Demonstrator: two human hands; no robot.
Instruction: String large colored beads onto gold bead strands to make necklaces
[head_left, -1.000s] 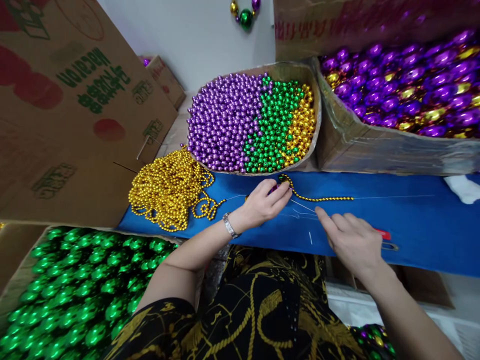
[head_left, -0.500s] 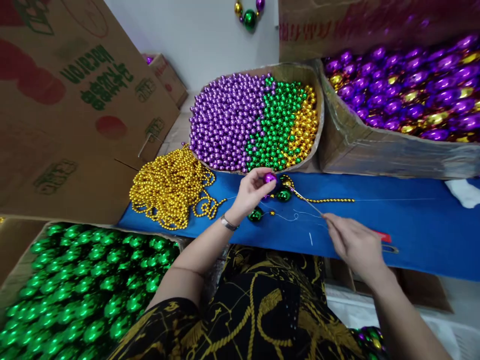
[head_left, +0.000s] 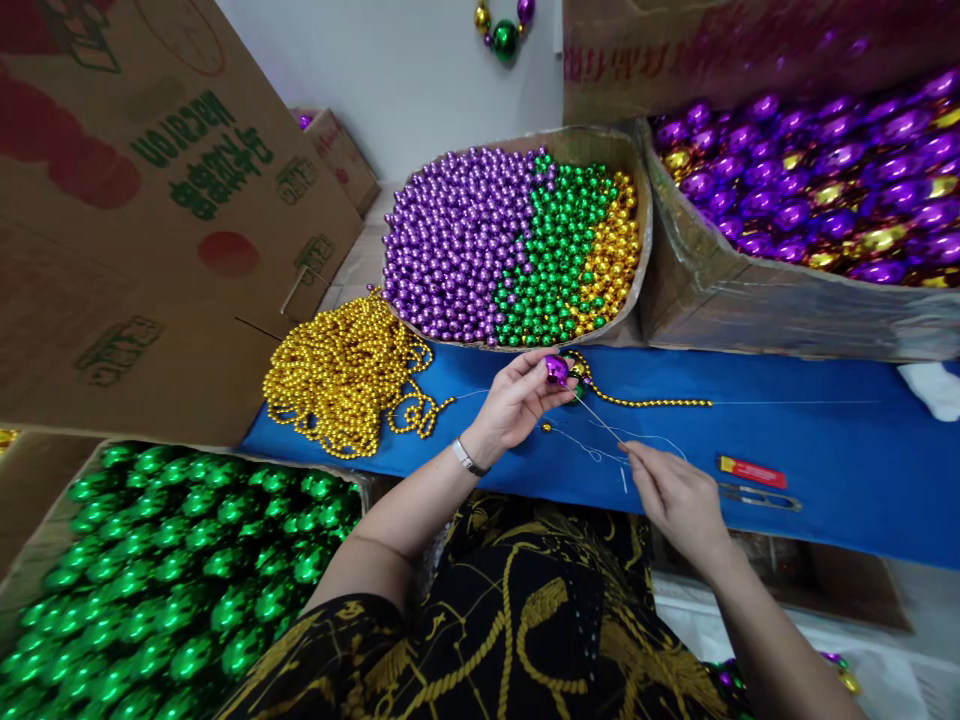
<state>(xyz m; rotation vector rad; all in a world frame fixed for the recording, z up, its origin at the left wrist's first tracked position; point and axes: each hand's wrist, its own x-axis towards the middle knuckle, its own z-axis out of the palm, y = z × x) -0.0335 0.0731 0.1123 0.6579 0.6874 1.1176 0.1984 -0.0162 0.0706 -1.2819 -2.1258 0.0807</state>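
Observation:
My left hand (head_left: 517,400) is closed on a shiny purple bead (head_left: 556,370) between thumb and fingers, above the blue table cover. In my right hand (head_left: 675,490) is a thin needle (head_left: 598,416), pinched between thumb and fingertips. Its far end reaches the lower side of the purple bead; whether it is inside the hole is too small to tell. A green bead (head_left: 576,388) shows partly behind my left fingers. Beside it, a gold bead strand (head_left: 645,402) lies on the cover, with thread (head_left: 787,402) running on to the right. A small gold bead (head_left: 546,427) rests below my left hand.
Behind my hands stands a box of purple, green and gold beads (head_left: 457,250). Gold strands (head_left: 330,370) lie heaped left. Large green beads (head_left: 202,570) and purple beads (head_left: 795,190) fill boxes either side. A red lighter-like item (head_left: 752,472) and thread snips (head_left: 761,497) lie right.
My left hand has moved slightly right with the purple bead. My right hand has come left and a little lower with the needle, uncovering the red item and the snips.

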